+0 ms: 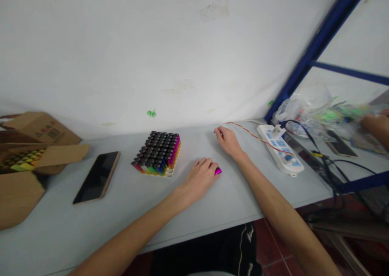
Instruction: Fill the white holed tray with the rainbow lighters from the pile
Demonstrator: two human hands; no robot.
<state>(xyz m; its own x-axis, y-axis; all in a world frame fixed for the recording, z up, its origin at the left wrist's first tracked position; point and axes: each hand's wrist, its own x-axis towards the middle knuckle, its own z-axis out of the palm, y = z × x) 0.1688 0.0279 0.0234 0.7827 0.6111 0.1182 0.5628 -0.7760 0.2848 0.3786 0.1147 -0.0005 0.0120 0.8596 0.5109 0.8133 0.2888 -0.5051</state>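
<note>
Just right of the block of lighters, my left hand [201, 176] is closed round a purple lighter [218, 171], whose shiny end sticks out past the fingers above the table. Farther right and nearer the wall, my right hand [227, 140] rests on the table with curled fingers; whatever they pinch is too small to make out. The lighters [159, 148] stand upright in a white tray [169, 173], packed in rows with black tops and bodies in several colours. At the tray's front right corner some slots hold no lighter.
A phone [97, 178] lies left of the tray, beside an open cardboard box [65, 156] with more lighters. On the right are a power strip [281, 149], a red-yellow wire [252, 133], a blue frame [306, 61], plastic bags [304, 110] and another person's hand [377, 126].
</note>
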